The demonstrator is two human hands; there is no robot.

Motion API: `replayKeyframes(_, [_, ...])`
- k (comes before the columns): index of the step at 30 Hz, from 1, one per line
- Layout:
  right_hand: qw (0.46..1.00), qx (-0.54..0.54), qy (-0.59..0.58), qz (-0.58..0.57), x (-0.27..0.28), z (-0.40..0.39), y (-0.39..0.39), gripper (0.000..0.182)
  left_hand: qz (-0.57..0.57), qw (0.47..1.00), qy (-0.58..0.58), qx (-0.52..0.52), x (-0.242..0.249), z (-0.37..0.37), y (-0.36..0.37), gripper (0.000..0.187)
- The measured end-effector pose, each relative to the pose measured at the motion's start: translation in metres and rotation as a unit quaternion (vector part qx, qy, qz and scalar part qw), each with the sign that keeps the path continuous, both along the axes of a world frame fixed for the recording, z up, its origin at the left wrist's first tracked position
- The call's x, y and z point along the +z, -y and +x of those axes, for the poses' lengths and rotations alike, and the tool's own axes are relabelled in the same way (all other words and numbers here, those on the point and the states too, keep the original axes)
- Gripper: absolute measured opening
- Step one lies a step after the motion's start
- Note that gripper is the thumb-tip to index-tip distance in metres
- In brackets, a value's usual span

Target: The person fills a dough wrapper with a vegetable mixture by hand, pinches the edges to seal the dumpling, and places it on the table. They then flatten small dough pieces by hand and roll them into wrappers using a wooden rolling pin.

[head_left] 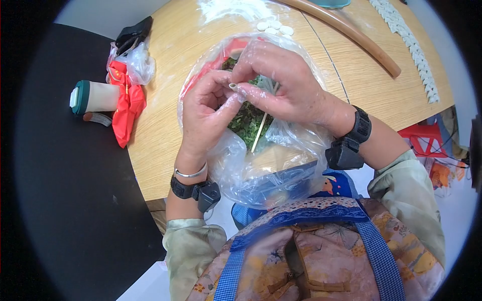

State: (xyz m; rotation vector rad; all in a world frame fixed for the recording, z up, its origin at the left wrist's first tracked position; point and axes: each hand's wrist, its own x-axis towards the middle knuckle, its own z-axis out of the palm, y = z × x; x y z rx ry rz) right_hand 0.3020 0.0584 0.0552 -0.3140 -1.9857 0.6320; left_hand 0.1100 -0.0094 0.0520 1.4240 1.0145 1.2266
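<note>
Presently, I judge the step to be pinching a small dough piece. The left hand and right hand each grip it between thumb and fingers; chopped greens lie below both. The next move probably calls for light, even fingertip pressure. The dough piece looks pale; fingers conceal most of its outline.

Wears floral top, lt grn sleeves, blue chk straps, blk wristbands.

Wooden desk, bag of greens below the fingers, flour and dough rounds beyond, rolling pin and folded dough rightward
</note>
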Motion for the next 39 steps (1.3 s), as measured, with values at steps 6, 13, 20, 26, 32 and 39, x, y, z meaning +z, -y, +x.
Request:
replayKeyframes(6, [1.000,-0.003,0.003,0.014,-0.002,-0.001,-0.001,0.012,-0.005,1.000,-0.027,-0.010,0.001,0.000,0.001,0.026])
replayKeyframes(13, [1.000,0.019,-0.001,-0.019,0.003,0.002,0.002,0.013,0.005,1.000,-0.020,-0.002,-0.003,0.000,-0.001,0.027])
replayKeyframes(20, [1.000,0.003,0.005,0.004,-0.002,-0.001,0.000,0.013,0.016,0.999,-0.035,-0.002,-0.005,0.001,-0.001,0.024])
replayKeyframes(26, [1.000,-0.004,0.020,0.003,0.000,-0.001,0.000,0.010,-0.036,0.999,0.011,-0.008,0.003,0.002,0.003,0.019])
replayKeyframes(32, [0.979,0.079,0.017,-0.185,-0.002,0.001,-0.008,0.032,-0.088,0.991,0.059,-0.076,0.002,-0.007,0.003,0.016])
replayKeyframes(39, [0.960,0.161,0.097,-0.207,0.001,0.004,-0.007,0.028,-0.100,0.991,0.025,-0.083,0.003,-0.006,0.003,0.013])
